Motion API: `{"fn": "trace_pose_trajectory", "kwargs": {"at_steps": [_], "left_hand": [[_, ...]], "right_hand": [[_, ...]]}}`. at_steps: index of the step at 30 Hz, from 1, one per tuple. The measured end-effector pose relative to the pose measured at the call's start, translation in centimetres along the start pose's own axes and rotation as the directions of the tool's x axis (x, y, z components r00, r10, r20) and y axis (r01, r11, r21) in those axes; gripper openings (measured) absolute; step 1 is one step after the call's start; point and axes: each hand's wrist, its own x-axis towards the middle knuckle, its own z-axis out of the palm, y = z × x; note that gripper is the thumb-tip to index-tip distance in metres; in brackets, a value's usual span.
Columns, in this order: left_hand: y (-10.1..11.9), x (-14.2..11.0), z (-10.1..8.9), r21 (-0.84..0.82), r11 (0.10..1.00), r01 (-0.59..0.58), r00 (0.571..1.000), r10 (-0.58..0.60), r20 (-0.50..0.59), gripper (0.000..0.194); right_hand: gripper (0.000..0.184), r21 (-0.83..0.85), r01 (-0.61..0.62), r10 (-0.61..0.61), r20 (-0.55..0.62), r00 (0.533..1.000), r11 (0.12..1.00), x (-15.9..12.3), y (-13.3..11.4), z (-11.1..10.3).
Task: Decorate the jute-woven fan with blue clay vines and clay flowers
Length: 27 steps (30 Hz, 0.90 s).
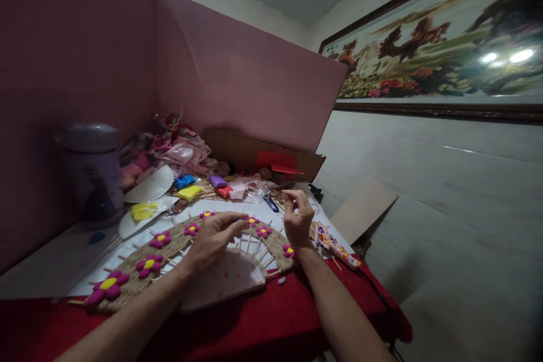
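Note:
A half-round woven fan piece point(271, 240) lies on the red cloth, with wooden sticks as spokes and several pink clay flowers point(149, 264) with yellow centres along its arc. My left hand point(214, 236) rests on the woven band near its top, fingers curled and pinched close to a flower point(253, 220). My right hand point(298, 216) is raised just above the right end of the arc, fingers curled into a pinch; what they hold is too small to make out.
Behind the fan lie coloured clay packets point(189, 192), paper plates point(149, 185), a blue-handled tool point(270, 203), plastic wrap and cloth scraps. A grey lidded jar point(92, 172) stands left. Pink board walls and a cardboard box point(263, 154) close the back. The table's right edge point(373, 277) drops to the floor.

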Motion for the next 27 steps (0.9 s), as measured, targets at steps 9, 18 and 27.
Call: {"fn": "trace_pose_trajectory", "kwargs": {"at_steps": [9, 18, 27], "left_hand": [[-0.18, -0.18, 0.19, 0.207, 0.974, -0.095, 0.995, 0.101, -0.016, 0.026], [0.24, -0.56, 0.45, 0.399, 0.901, -0.171, 0.985, 0.160, 0.063, 0.031], [0.60, -0.73, 0.21, 0.608, 0.785, -0.119, 0.991, 0.130, 0.027, 0.035]], "right_hand": [[0.012, 0.004, 0.006, -0.006, 0.037, 0.999, 1.000, -0.16, -0.05, 0.15], [0.011, 0.007, 0.016, -0.017, 0.071, 0.997, 1.000, -0.32, 0.06, 0.14], [0.011, 0.002, 0.022, -0.022, 0.082, 0.996, 1.000, -0.23, 0.08, 0.16]]}}
